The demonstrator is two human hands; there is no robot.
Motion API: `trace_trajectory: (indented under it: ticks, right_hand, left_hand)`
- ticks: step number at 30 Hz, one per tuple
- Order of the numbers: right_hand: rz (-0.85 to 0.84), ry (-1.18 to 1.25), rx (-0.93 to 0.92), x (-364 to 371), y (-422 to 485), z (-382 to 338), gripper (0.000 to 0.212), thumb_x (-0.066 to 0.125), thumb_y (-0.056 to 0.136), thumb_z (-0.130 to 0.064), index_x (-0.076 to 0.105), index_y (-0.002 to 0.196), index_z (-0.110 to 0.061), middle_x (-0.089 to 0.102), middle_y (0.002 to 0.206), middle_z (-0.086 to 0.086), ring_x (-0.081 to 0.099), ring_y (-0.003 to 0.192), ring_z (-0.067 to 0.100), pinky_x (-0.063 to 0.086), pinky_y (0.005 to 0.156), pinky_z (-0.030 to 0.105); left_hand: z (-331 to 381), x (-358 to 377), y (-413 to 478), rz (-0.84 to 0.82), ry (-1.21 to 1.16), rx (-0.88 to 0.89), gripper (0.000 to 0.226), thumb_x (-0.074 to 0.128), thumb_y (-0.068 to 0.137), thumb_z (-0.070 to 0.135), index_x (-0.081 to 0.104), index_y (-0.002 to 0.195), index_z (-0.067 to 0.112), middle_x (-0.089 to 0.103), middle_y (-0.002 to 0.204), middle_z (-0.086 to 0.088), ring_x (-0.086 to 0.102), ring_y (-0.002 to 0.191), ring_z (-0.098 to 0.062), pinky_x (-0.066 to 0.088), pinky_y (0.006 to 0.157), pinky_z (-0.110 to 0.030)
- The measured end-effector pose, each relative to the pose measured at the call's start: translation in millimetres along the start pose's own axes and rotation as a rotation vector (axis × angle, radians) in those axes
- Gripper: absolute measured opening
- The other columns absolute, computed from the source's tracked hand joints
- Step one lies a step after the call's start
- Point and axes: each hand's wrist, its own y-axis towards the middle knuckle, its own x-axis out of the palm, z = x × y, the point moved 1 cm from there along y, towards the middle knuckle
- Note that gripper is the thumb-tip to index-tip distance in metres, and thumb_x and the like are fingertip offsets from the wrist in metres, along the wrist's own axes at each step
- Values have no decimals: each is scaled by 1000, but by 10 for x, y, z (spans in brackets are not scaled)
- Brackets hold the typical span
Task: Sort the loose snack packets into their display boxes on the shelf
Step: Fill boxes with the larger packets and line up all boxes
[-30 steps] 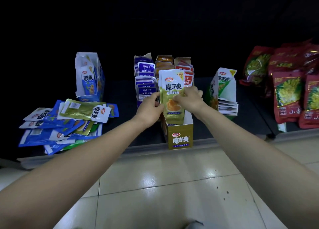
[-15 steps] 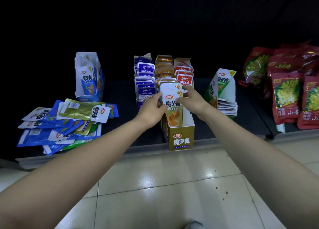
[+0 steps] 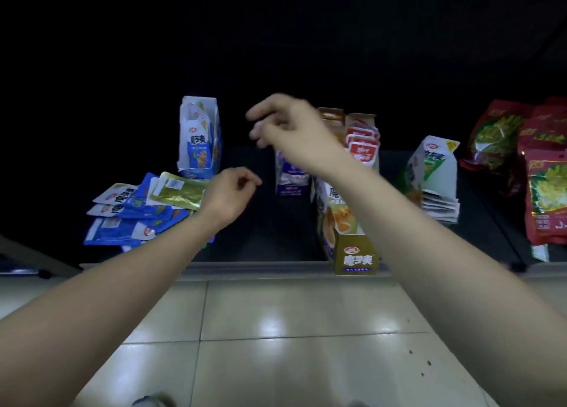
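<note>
The gold display box [image 3: 356, 254] stands at the shelf's front edge with gold packets [image 3: 336, 218] upright inside it. At the left, a heap of loose blue packets [image 3: 132, 211] lies flat with a gold packet [image 3: 178, 191] on top. My left hand [image 3: 230, 193] hovers just right of that heap, fingers curled in, holding nothing. Blurred and raised over the middle boxes, my right hand [image 3: 288, 130] has its fingers loose and empty. A torn blue display box [image 3: 199, 139] stands behind the heap.
A purple box [image 3: 291, 181], an orange box partly hidden by my right hand, and a red-packet box [image 3: 362, 144] stand mid-shelf. A green box [image 3: 435, 168] leans to their right. Large red bags [image 3: 546, 191] fill the far right. The shelf lip [image 3: 260, 267] borders tiled floor.
Both hands let go of the gold packet, which now sits in the gold box. My left hand moved left toward the heap and my right hand lifted up and leftward. The view shifted left.
</note>
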Motion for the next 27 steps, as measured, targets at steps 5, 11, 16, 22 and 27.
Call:
trace_trajectory:
  ticks: [5,11,16,22,27]
  right_hand:
    - [-238,-45,190,928,256,384,16,60,91,-9,64,106,-13,62,83,0,60,82,18,49,74,28]
    - [-302,-94,473,1481,371,1014,62,61,94,-20,31,147,-9,44,141,9,48,126,24,38,95,24]
    - [-177,-55,585,1786,541,1256,91,76,82,-28,20,152,-11,38,147,12,44,131,29,40,109,41]
    - [-58,351,697,1695,546,1220,36,71,86,-6,60,118,5,66,115,21,64,77,18,55,58,20]
    - [-188,435,706,1445,525,1156,21,66,89,-9,67,106,3,67,100,18,63,87,26,52,83,37]
  left_hand:
    - [-755,-603,-200,127,543,-89,33,62,85,24,67,118,19,61,122,-13,51,118,-34,41,92,-40]
    - [-1348,-834,-343,-95,657,-132,59,53,96,39,32,149,30,14,162,-1,7,149,-24,15,117,-44]
    - [-1410,-870,-304,-20,613,-56,56,58,91,41,41,143,30,33,151,-1,21,140,-24,16,108,-37]
    - [-1494,-868,-288,81,550,28,49,66,84,42,53,129,26,45,132,-1,34,126,-24,22,101,-35]
    - [-1315,-817,-246,106,565,149,74,71,80,44,39,145,28,30,152,-5,23,140,-29,19,111,-46]
